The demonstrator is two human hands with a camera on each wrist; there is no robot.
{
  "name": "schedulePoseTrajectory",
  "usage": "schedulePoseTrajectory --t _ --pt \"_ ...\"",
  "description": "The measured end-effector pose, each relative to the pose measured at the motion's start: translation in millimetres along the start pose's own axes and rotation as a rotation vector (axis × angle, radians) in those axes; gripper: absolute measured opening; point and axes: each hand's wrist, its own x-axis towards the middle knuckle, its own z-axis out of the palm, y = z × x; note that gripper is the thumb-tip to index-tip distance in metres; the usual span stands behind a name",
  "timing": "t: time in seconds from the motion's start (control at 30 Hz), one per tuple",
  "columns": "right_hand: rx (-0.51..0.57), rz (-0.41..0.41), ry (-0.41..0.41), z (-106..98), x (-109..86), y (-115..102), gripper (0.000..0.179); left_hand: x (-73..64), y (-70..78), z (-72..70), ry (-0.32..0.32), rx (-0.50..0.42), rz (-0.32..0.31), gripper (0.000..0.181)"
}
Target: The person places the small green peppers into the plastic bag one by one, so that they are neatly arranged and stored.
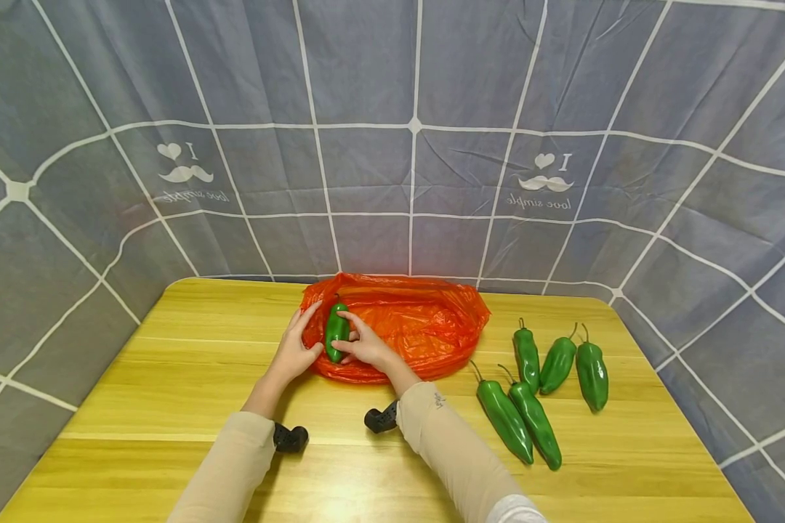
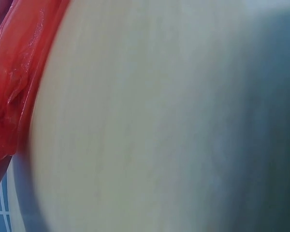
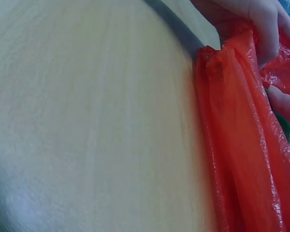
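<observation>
On wooden table [image 1: 183,378], bag [image 1: 425,327], grey curtain [image 1: 366,171] behind

Bag [image 1: 425,335]: thin plastic film, crinkled, glossy along the creases.
Peppers [image 1: 592,376]: 6, smooth-skinned, glossy.
Tabletop [image 1: 170,363]: wood grain on my feed, smooth, soft sheen.
Backdrop [image 1: 464,65]: cloth, matt, lightly creased.
Sleeves [image 1: 232,457]: matt cloth, as I see them.
Wrist fittings [image 1: 291,439]: matt; I can't confirm plastic.
</observation>
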Motion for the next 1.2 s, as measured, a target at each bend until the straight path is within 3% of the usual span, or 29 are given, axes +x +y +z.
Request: schedulePoseTrajectory --t 0.27,0.8,1.2 --pt "-0.122 -0.012 0.047 3 0.8 1 0.063 -0.5 1.6 -1.3 0.006 -0.002 0.018 0.076" --pt "-0.024 -0.037 0.019 3 -1.1 3 0.065 -1.3 -0.1 -2.6 0.009 -0.050 0.027 0.076" --pt "-0.031 -0.059 0.043 7 -20.6 -21 0.061 -2.3 -3.1 -1.9 0.025 -0.061 0.039 0.076"
